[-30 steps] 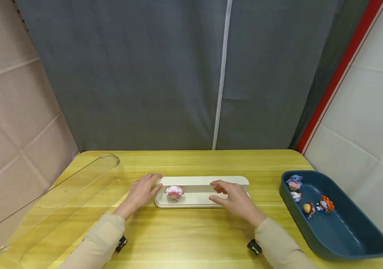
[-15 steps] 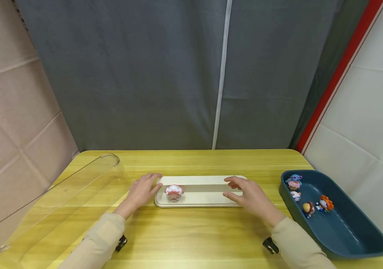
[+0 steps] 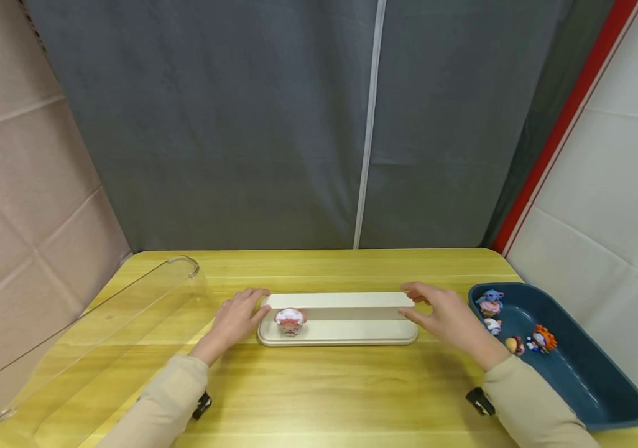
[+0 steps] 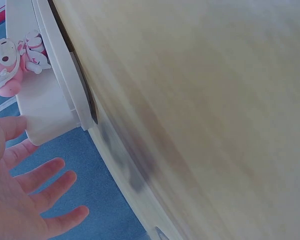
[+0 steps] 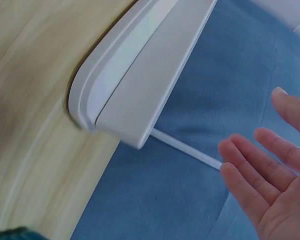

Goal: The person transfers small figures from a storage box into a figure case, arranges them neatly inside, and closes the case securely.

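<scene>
lying along the left side of the table is a clear cover, placed well apart from the white stand, presumably so that the stand can be reached from above. its open side seems to be turned upward, though this is hard to be sure of through clear plastic.

at the stand's left end, the left hand is held with its fingers spread wide and nothing gripped; whether the corner is actually touched cannot be told. the end seems to be marked or steadied by it.

just beside that hand, a pink figurine is stood upright on the lower front step, its face toward the person, and the raised back step is left behind it, likely so that a second row would not be hidden.

at the stand's right end, the right hand is held with thumb and fingers well parted, nothing being gripped; contact cannot be judged. the two ends appear to be framed between the hands.

farthest right, four small figurines are held in a dark blue tray, where rolling is probably prevented by the raised walls.
</scene>
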The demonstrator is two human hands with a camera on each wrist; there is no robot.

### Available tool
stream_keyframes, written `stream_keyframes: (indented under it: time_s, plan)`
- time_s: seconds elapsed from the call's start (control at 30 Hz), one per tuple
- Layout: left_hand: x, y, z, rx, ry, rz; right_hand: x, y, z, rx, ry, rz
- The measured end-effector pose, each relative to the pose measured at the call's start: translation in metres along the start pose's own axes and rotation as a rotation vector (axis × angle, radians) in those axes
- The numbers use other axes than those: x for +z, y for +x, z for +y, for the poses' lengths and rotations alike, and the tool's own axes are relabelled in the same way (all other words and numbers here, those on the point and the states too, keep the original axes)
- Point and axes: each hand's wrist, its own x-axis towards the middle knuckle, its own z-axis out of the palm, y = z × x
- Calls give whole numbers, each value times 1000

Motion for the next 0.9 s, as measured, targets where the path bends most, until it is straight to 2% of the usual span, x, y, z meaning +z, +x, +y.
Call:
stream_keyframes:
  time_s: [0.37, 0.57, 0.9]
  plan:
    - [0, -1, 0, 2, 6, -3, -26, -8, 11, 42, -92, 12]
    - [-1, -1, -1, 2, 4, -2, -39, -12, 21, 65, -103, 6]
    - [0, -2, -1, 0, 8, -2, -56, -20, 38, 119, -84, -53]
